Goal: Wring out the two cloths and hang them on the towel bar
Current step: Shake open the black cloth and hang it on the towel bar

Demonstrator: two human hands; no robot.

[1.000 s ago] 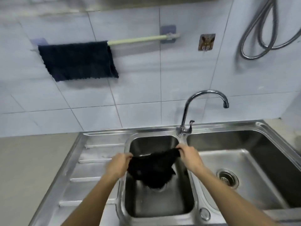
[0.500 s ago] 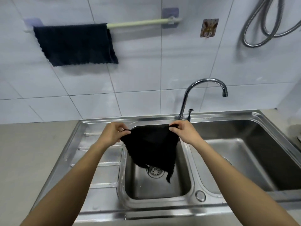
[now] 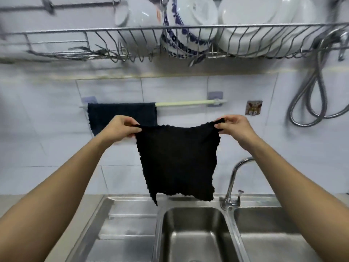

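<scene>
— Steel first: the sink [image 3: 194,233] sits nearest, its small middle basin directly below the hanging corners of the black cloth [image 3: 177,161]. A second ago that cloth was bunched low inside the basin; now it has been lifted clear and spread flat in the air.

— And the hands?

— Wide apart, one at each top corner. The left hand [image 3: 120,128] pinches the left corner between thumb and fingers; the right hand [image 3: 234,125] pinches the right corner the same way. The top edge is pulled nearly taut between them, sagging slightly in the middle.

— So the wringing is over?

— I judge so. The view has tilted up with the arms, bringing the dish rack [image 3: 56,44] with its bowls [image 3: 190,25] into sight, which suggests the person is aiming at the wall.

— What's behind the cloth?

— The faucet [image 3: 234,178] stands to its right. Farther back, the towel bar [image 3: 188,103] runs along the tiles. The dark blue cloth [image 3: 120,112] already hangs over its left half; the right half is bare.

— Then what remains?

— Probably just draping the black one over that free stretch, beside the first. The held cloth is at about bar height, but not yet touching it.
</scene>
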